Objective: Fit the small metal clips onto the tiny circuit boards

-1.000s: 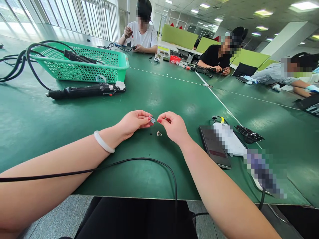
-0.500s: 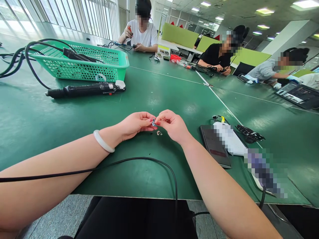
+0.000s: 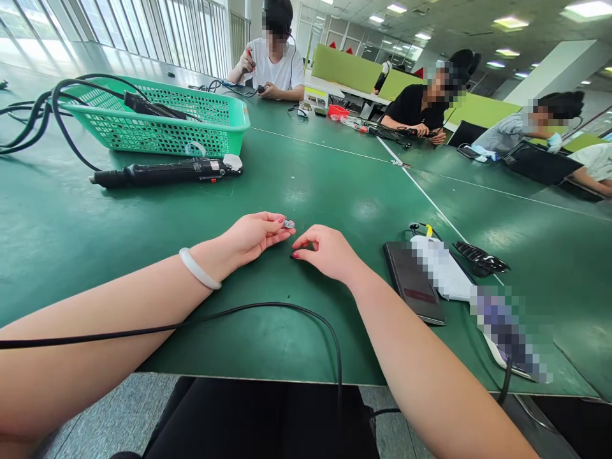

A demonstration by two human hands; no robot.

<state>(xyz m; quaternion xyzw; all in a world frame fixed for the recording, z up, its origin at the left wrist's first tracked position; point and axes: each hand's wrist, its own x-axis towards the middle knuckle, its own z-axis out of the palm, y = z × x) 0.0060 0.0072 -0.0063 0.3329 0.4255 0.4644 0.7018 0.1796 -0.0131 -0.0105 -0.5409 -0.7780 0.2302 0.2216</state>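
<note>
Between thumb and fingers, my left hand (image 3: 255,237) holds a small silvery-blue part (image 3: 288,224) just above the green table (image 3: 268,344). My right hand (image 3: 327,250) is a little to the right and nearer to me, apart from the left. Its thumb and index fingertips come together low over the table beside a tiny dark piece (image 3: 292,255). Whether that piece is gripped is too small to tell. The small metal clip seen earlier does not show; the right hand is over that area.
A green basket (image 3: 162,137) with cables and a black electric screwdriver (image 3: 162,173) are at the back left. A black phone (image 3: 414,280), a white device (image 3: 444,271) and a black clip (image 3: 480,258) are on the right. A black cable (image 3: 268,305) crosses in front. Several people sit beyond.
My hands have moved apart. The right hand has let go of the small part and come down toward me; the left has kept it and turned it slightly.
</note>
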